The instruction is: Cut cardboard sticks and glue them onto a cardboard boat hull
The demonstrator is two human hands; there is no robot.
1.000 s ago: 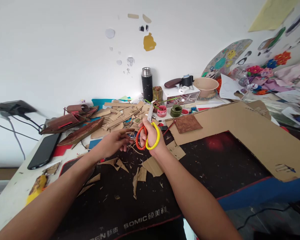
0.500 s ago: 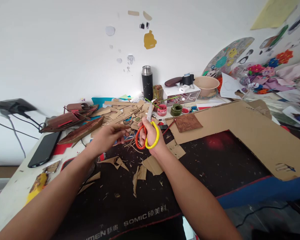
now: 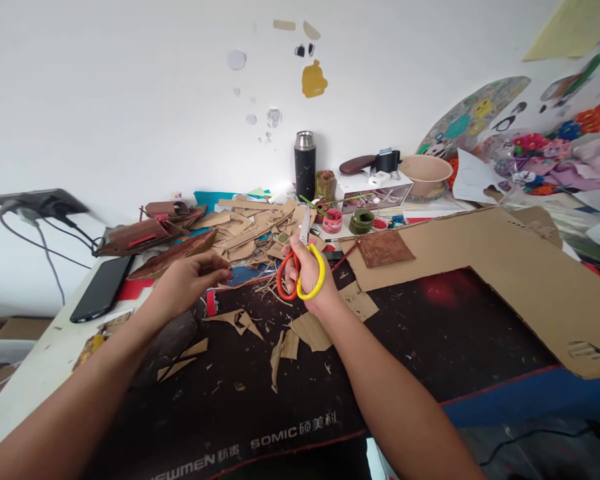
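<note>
A pair of scissors [image 3: 317,287] with one red and one yellow handle loop is gripped in my right hand [image 3: 306,267], the metal blades pointing away from me and close together. To the left, my left hand [image 3: 193,280] hovers over the near side of the cardboard heap, its fingers loosely bent and a gap showing by the thumb. I see nothing held in it. Several cardboard scraps [image 3: 236,321] lie on the dark desk mat [image 3: 405,340] below the hands. Beyond them spreads a heap of cut cardboard strips [image 3: 250,227].
Brown boat-like models [image 3: 143,233] and a black phone [image 3: 101,290] lie at left. A black flask [image 3: 305,167], open paint jars [image 3: 361,222] and a beige bowl [image 3: 427,175] stand behind. A brown-painted square [image 3: 386,249] rests on a large cardboard sheet [image 3: 520,280] at right.
My left hand has drawn left and away from the right hand. The scissors stay in my right hand. The whole view has shifted slightly, with things appearing further right.
</note>
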